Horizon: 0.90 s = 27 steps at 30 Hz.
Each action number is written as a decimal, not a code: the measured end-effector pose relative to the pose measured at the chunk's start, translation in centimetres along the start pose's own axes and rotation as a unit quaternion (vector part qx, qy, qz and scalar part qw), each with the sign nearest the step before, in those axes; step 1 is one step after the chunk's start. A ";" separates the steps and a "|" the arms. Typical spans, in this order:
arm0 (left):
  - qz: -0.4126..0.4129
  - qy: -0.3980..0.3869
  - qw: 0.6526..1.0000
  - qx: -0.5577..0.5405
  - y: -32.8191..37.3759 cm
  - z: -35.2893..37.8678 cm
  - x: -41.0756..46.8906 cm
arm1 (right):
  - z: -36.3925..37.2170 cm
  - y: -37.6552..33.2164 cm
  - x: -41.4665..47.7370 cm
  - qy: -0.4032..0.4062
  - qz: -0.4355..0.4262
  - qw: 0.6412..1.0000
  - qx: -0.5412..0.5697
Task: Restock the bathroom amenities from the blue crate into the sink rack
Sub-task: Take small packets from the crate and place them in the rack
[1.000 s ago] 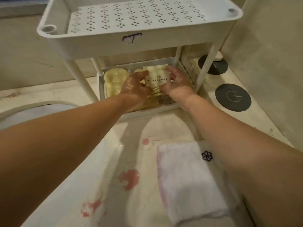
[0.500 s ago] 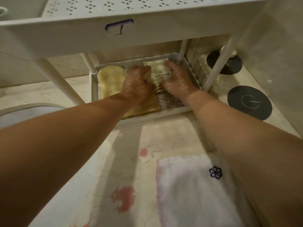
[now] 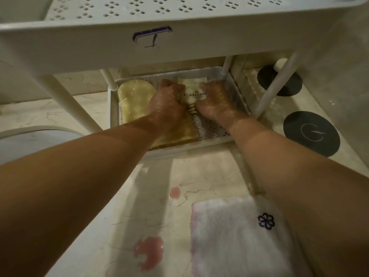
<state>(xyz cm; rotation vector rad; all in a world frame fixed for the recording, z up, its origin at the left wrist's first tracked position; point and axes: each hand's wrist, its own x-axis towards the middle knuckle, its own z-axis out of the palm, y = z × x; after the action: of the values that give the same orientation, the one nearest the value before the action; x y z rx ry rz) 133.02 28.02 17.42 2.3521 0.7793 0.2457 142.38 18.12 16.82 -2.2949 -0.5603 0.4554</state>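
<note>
Left hand and right hand gripping the left and right edges of a small cream amenity packet, packet in the far part of the sink rack's lower tray, yellow wrapped pack just left, folded white towel near on the counter.
</note>
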 end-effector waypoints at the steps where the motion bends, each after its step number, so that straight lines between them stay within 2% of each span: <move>1: -0.001 0.000 1.000 0.001 0.0 0.0 0.1 | 0.0 -0.1 0.2 -0.008 0.009 1.000 0.000; 7: -0.027 -0.040 0.998 -0.030 0.5 -0.3 0.7 | -0.4 -0.7 0.1 -0.031 0.033 0.999 -0.020; 14: -0.030 -0.034 0.998 -0.043 1.2 -2.0 -1.2 | -2.5 -1.7 -2.8 -0.056 0.008 0.998 -0.003; 24: -0.022 -0.033 0.992 -0.119 2.6 -5.9 -8.6 | -5.1 -3.4 -10.5 -0.018 0.008 0.998 0.056; 27: -0.012 -0.035 0.988 -0.149 3.1 -7.4 -11.6 | -5.5 -4.1 -14.0 -0.013 -0.026 0.998 0.063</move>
<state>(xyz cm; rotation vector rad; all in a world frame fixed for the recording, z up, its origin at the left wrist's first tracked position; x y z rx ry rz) 122.44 23.07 25.39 2.0572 0.6852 0.2503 132.13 10.49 25.68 -2.1517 -0.5855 0.4825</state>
